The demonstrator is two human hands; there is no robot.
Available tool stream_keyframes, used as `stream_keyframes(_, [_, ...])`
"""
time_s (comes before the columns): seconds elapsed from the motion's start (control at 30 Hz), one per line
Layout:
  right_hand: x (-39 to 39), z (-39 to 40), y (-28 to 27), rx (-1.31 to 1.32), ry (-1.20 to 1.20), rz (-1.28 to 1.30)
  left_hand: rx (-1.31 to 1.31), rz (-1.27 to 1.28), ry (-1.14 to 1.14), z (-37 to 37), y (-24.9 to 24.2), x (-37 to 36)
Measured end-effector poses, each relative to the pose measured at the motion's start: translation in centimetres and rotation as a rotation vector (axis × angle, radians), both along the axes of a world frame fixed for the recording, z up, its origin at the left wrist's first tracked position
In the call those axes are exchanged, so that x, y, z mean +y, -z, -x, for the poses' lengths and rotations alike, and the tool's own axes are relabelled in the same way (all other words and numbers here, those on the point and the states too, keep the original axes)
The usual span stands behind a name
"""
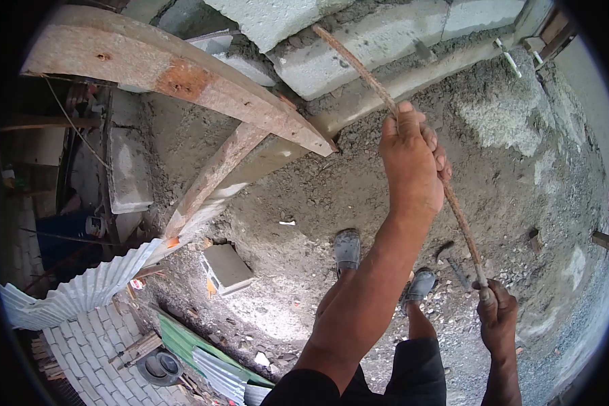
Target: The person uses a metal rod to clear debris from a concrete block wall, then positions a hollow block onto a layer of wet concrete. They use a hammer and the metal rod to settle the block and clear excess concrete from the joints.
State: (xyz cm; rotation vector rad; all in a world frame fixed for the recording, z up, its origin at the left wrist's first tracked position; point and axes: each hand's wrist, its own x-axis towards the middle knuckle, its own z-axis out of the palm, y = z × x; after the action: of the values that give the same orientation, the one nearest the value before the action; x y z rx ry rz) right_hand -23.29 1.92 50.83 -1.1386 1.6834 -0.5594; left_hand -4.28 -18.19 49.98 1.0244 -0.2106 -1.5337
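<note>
— Nearest to the lens, what are you seeing?

— Dark sleeves at the bottom edge, and from them two forearms rising. Left hand (413,159) is reaching high, fingers curling tightly round a rusty steel rod (423,145); right hand (497,314) is sitting lower, fist closing on the rod's bottom end.

— So how is the rod lying?

— It is running slantwise (with a slight bend between the two grips) from the right fist up through the left hand, and its top end is reaching the grey concrete blocks (358,57) at the upper edge.

— And below the hands?

— Two grey shoes (347,249) are standing on rough, crumbly concrete ground (521,169), well beneath the arms. One loose block (227,267) is lying near the edge to their left.

— Farther off?

— Rust-stained timber planks (183,81) are crossing the upper left. Beyond the edge, far down, corrugated metal sheets (88,291) and a stack of pale blocks (81,345) are showing, with a dark round tub (159,367) beside them.
</note>
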Motion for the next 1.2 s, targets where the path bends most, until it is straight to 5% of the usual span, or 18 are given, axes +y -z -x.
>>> stream_keyframes(0.47, [0.5,-1.0,0.4,-0.034,0.015,-0.007,-0.067,0.003,0.017,-0.5,0.3,0.3])
stream_keyframes(0.57, [0.3,-1.0,0.7,-0.202,0.046,-0.135,-0.103,0.027,0.023,-1.5,0.8,-0.4])
stream_keyframes(0.63, [-0.4,-1.8,1.9,-0.572,0.063,-0.396,-0.151,0.041,0.048,-2.5,1.6,0.0])
stream_keyframes(0.7, [1.7,-4.1,4.3,-0.656,0.021,-0.370,-0.308,-0.032,0.008,-3.8,2.3,0.8])
stream_keyframes(0.83, [0.0,-5.8,5.1,-0.457,-0.221,-0.233,-0.432,-0.134,-0.077,-9.0,5.2,2.8])
stream_keyframes(1.07, [4.7,-1.8,8.2,-0.282,-0.192,-0.082,-0.355,-0.080,-0.019,-4.6,4.4,5.4])
stream_keyframes(1.2, [2.3,-2.7,9.0,-0.427,-0.103,-0.086,-0.399,0.048,0.009,-4.9,4.3,2.8])
